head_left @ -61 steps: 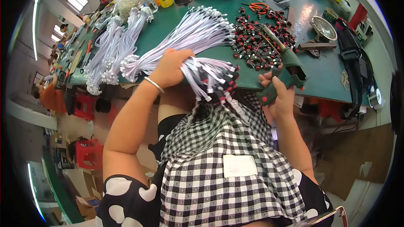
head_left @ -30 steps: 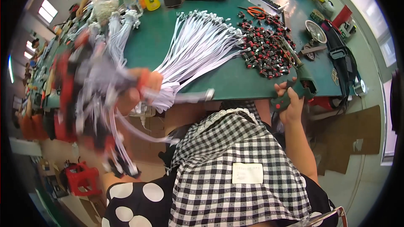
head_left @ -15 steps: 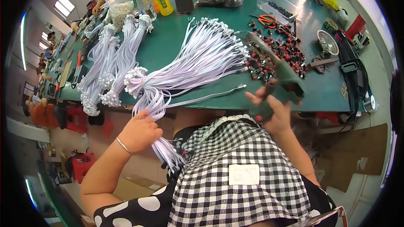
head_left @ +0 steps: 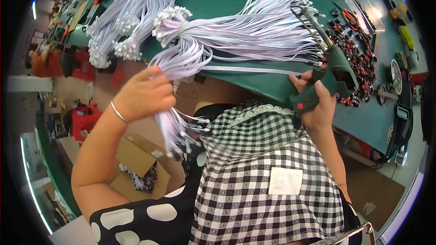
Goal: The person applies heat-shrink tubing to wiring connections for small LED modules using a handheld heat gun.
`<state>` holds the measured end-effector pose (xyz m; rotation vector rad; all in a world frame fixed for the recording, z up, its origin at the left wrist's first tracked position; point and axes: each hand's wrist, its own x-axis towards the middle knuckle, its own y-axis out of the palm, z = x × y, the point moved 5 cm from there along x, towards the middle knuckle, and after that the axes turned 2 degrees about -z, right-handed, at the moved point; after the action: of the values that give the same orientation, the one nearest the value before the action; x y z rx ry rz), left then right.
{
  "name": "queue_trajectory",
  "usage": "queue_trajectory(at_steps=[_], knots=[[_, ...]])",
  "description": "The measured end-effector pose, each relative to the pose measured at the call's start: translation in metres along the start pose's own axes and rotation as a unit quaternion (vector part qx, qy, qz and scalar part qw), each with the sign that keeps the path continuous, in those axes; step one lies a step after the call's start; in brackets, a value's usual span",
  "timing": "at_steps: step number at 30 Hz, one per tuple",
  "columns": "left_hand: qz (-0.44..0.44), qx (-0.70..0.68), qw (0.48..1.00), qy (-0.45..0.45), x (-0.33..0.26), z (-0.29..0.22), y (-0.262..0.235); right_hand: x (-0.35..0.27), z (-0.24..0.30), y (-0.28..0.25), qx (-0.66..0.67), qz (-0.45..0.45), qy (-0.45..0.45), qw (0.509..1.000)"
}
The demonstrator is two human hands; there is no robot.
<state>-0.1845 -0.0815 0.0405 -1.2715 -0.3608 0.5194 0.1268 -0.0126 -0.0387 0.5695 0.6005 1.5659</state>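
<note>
My left hand [head_left: 145,90] is closed around a bundle of white flat cables [head_left: 186,59], whose loose ends hang below it beside my apron. The rest of the bundle [head_left: 254,34] fans over the table edge to the right, with small connectors at its tips. In my right hand [head_left: 320,102] is a dark green pistol-grip tool [head_left: 343,75] with a long metal nozzle, pointing up and left over the cable tips. One single cable [head_left: 254,69] stretches along the table edge to my right fingertips; whether they touch it I cannot tell.
More tied white cable bundles [head_left: 145,4] lie at the left. Right of the tool spreads a heap of small red and black parts [head_left: 359,59], with orange-handled pliers [head_left: 349,17] and a clear tray [head_left: 365,11] behind. An open cardboard box [head_left: 138,165] with cables stands on the floor.
The view has turned lower and to the left. My left hand has lifted the cable bundle slightly. The green tool, blurred before, is steadier, and my right fingers are nearer the single cable's end.
</note>
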Motion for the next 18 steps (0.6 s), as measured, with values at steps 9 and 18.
queue_trajectory(at_steps=[9, 18], knots=[[0.076, -0.005, 0.997, -0.018, -0.020, -0.011, 0.005, -0.004, -0.006, 0.000, 0.027, -0.028, -0.013, 0.999], [-0.188, -0.347, 0.904, -0.166, 0.148, -0.029, 0.008, -0.014, 0.009, -0.001, 0.048, -0.078, -0.013, 0.996]])
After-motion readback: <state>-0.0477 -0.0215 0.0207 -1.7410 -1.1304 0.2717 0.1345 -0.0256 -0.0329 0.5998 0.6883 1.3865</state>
